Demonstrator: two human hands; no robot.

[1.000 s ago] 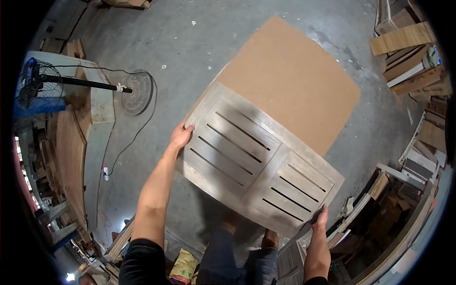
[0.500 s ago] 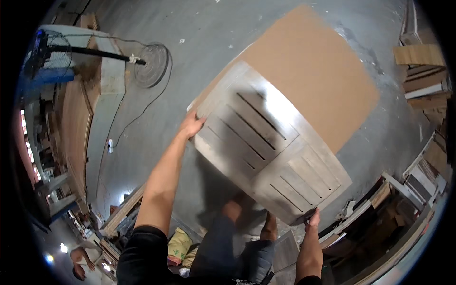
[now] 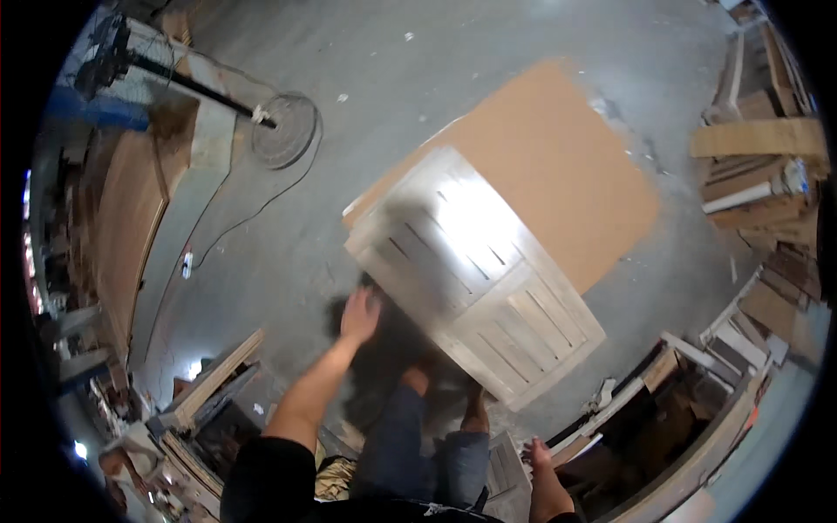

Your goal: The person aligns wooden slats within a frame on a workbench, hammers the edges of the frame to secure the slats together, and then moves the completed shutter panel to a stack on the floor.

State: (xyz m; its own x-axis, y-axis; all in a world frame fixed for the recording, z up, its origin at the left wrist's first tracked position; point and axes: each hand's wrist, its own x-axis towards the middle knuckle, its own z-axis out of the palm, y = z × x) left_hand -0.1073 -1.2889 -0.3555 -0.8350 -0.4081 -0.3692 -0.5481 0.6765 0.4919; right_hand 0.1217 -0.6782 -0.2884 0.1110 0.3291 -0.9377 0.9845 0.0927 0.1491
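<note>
A pale grey-white slotted panel [image 3: 453, 307], looking like a louvred door in two sections, lies partly over a brown cardboard sheet [image 3: 558, 174] on the floor. Light glares off its middle, and a shadow crosses its left end. My left hand [image 3: 359, 315] is just off the panel's near left edge, fingers stretched out, holding nothing. Close to my body at the lower right is my right hand [image 3: 538, 453], clear of the panel, its fingers apart and slightly blurred. Beside it, next to my legs, rests another grey slotted panel [image 3: 506, 479].
A fan on a black pole with a round base [image 3: 285, 131] stands at the far left, its cable trailing over the floor. Wood offcuts [image 3: 757, 139] are piled at the right, with a scrap bin [image 3: 680, 427] nearer. Large boards [image 3: 131, 235] line the left. Another person [image 3: 122, 466] is at the lower left.
Both hands have let go of the slotted panel and drawn back toward my body. The panel now rests lower, partly on the cardboard. The whole view has shifted a little.
</note>
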